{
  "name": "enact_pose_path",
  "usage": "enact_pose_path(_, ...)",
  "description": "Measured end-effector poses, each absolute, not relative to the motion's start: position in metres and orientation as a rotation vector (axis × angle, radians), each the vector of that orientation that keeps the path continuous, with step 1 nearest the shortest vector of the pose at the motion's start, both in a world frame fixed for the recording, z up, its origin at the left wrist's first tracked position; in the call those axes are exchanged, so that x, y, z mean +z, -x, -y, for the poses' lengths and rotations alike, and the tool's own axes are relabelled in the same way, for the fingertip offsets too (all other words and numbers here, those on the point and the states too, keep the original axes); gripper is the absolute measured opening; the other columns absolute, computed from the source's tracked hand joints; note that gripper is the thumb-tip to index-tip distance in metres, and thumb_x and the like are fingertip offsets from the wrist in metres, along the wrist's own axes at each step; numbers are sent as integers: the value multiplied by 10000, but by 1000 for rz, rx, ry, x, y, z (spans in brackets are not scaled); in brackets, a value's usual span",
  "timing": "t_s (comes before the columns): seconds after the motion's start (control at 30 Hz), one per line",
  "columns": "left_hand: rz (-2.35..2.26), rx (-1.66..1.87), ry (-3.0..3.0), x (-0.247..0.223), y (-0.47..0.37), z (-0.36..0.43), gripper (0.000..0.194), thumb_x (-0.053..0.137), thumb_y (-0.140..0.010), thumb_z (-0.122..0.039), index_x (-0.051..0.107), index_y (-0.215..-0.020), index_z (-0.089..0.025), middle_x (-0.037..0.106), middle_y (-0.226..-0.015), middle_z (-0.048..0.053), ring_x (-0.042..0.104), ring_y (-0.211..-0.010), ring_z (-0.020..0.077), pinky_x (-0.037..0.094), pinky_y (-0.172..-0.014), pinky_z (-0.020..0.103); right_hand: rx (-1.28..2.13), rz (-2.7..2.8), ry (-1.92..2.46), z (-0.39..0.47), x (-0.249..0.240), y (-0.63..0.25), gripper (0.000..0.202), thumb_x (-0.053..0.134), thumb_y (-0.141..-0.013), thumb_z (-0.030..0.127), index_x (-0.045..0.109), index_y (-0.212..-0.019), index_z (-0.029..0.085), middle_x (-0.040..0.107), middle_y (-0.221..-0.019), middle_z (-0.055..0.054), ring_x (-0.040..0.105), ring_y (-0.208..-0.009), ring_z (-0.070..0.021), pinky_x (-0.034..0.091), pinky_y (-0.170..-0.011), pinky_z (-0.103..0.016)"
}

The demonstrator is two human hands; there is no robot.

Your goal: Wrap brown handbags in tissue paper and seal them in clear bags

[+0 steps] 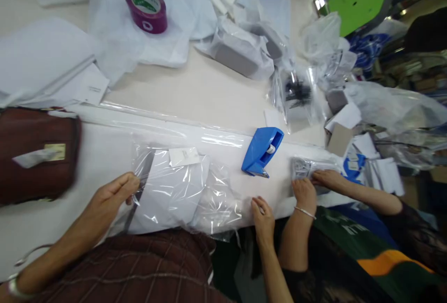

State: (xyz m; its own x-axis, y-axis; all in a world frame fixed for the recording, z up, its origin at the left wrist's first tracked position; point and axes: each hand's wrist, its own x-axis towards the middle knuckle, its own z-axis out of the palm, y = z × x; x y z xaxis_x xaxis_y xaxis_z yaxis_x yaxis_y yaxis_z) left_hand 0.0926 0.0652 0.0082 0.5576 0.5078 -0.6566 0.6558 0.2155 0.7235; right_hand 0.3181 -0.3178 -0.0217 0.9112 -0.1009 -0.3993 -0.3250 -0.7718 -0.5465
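Note:
My left hand pinches the left edge of a clear plastic bag lying at the table's front edge. Inside it is a white, flat-sided item with a dark side, its exact kind unclear. A small white card lies at the top of the bag. To the bag's right, my right hand is apart from it at the table edge, fingers curled together; whatever they hold, if anything, cannot be made out. A blue tape dispenser stands on the table beyond my right hand.
A brown leather bag sits at the left. A purple tape roll rests on white wrapping farther back. At right, a co-worker's hands handle a clear-wrapped packet. Paper-wrapped items and plastic bags lie beyond.

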Motion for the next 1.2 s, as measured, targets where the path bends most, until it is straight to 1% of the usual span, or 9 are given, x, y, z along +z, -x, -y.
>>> enact_pose_path(0.13,-1036,-96,-1415,8,-92,-65,495,459,-877,-661,429,-640,-227,396,-652,-28,390,-649,168,340,-625,279,284,-242,2637,336,-43,-295,962,607,-596,788,605,-1288,121,212,-1602,-216,156,-1470,-411,106,-1172,-587)
enact_pose_path(0.23,-1031,-27,-1407,10,-93,-64,481,453,-898,-624,416,-623,-231,391,-645,-16,379,-647,176,322,-610,287,309,-197,2700,352,-38,-265,905,576,-683,743,541,-1371,154,262,-1592,-195,121,-1485,-409,43,-1148,-652)
enact_pose_path(0.37,-1034,-15,-1375,13,-97,-60,429,486,-904,-549,425,-623,-230,379,-636,-20,358,-640,173,321,-604,288,480,-183,2473,365,-6,-286,567,718,-619,632,715,-1037,249,557,-1397,-113,272,-1443,-408,254,-1129,-621)
enact_pose_path(0.5,-1052,38,-1380,16,-99,-58,410,459,-911,-509,429,-612,-231,364,-627,-25,348,-620,164,313,-597,293,546,-79,2320,358,28,-400,274,780,-627,486,684,-808,304,695,-1129,-22,519,-1268,-336,542,-912,-504)
enact_pose_path(0.6,-1062,28,-1382,18,-100,-58,424,454,-914,-519,428,-610,-225,366,-626,-30,352,-618,156,317,-593,282,533,0,2251,352,36,-470,217,810,-629,389,649,-742,296,690,-1141,1,424,-1360,-319,549,-889,-476)
enact_pose_path(0.7,-1056,-34,-1352,21,-99,-60,413,482,-910,-522,438,-640,-213,383,-644,-40,364,-645,147,330,-608,252,512,25,2170,352,31,-495,284,775,-657,479,679,-871,318,674,-1225,10,400,-1388,-319,552,-858,-494)
enact_pose_path(0.87,-1054,-79,-1335,23,-97,-63,422,491,-913,-537,431,-664,-201,372,-659,-47,349,-665,141,326,-635,228,460,4,2036,358,39,-501,554,331,-820,754,693,-1006,378,706,-1192,13,492,-1337,-301,509,-931,-523)
enact_pose_path(1.03,-1040,-92,-1323,22,-99,-63,442,483,-915,-568,426,-673,-202,379,-668,-45,354,-677,144,327,-640,230,224,88,2038,376,58,-483,479,424,-740,761,604,-1093,492,626,-1321,89,359,-1434,-246,492,-955,-496)
enact_pose_path(1.2,-1011,-54,-1367,27,-103,-59,457,482,-887,-592,425,-657,-201,378,-625,-52,365,-614,129,333,-583,226,248,108,2123,396,37,-451,664,272,-737,885,616,-1115,461,704,-1136,-44,584,-1192,-358,477,-899,-586)
